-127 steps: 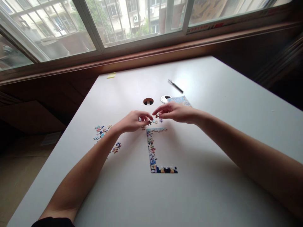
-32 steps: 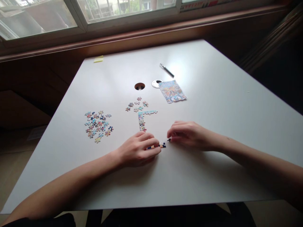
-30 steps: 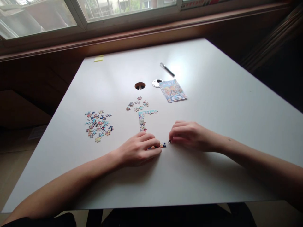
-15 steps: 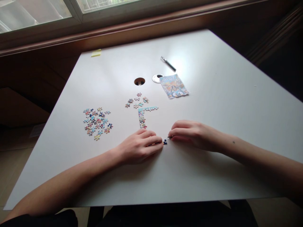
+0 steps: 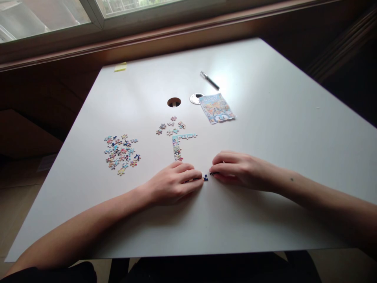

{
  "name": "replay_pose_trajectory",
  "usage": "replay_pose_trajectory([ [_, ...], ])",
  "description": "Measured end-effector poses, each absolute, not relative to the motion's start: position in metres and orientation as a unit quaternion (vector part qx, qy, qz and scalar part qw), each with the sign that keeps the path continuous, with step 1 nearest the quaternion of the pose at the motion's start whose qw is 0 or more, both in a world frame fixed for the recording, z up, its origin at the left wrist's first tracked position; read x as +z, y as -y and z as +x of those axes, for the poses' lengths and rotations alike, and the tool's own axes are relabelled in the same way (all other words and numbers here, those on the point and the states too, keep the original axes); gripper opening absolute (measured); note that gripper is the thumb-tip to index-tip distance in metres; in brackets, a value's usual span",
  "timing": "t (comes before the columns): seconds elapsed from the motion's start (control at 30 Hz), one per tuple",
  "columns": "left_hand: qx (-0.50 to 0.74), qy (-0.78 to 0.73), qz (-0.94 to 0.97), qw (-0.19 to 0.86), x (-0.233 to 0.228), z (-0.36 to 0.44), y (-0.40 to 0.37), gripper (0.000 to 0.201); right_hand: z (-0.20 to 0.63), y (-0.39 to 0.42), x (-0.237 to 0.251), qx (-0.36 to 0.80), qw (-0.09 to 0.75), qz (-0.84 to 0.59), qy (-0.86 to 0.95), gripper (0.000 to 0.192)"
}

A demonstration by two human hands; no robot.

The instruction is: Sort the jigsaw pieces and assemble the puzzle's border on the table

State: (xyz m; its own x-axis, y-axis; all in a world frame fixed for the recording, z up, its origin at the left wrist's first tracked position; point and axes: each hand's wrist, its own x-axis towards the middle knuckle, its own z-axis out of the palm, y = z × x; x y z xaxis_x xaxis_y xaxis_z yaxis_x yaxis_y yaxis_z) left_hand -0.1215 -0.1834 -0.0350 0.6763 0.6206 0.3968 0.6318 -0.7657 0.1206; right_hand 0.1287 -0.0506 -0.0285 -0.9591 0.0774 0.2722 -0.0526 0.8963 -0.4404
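Loose pieces [image 5: 121,154] are lying untouched at the counter's [image 5: 265,129] left; left hand [image 5: 172,188] is pressing flat on the puzzle border [image 5: 178,147]; right hand [image 5: 238,169], closer than half a second ago, is pinching a small piece [image 5: 212,173], its grip nearly touching the border's end [image 5: 205,178].

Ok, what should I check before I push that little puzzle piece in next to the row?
1. Left hand pressing down on the joined row: ok.
2. Right hand gripping the dark piece: ok, fingertips pinch it.
3. Piece close to the row's end: ok, just beside it.
4. Tab facing the right way: cannot tell, too small.
5. Picture sheet in sight for comparing: ok.
6. Spare pieces away from the hands: ok, they lie off to the left.
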Motion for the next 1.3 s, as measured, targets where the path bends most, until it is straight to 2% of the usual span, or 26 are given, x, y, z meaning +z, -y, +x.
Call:
replay_pose_trajectory([
  [0.53, -0.202, 0.346, -0.916, 0.014, -0.0346, -0.1209, 0.1839, 0.023, 0.1276, 0.0511, -0.0228, 0.272, 0.107, 0.002, 0.956, 0.012],
  [1.3, -0.206, 0.344, -0.916, 0.02, -0.0343, -0.1208, 0.1838, 0.023, 0.1257, 0.0575, -0.03, 0.267, 0.146, 0.008, 0.952, 0.017],
])
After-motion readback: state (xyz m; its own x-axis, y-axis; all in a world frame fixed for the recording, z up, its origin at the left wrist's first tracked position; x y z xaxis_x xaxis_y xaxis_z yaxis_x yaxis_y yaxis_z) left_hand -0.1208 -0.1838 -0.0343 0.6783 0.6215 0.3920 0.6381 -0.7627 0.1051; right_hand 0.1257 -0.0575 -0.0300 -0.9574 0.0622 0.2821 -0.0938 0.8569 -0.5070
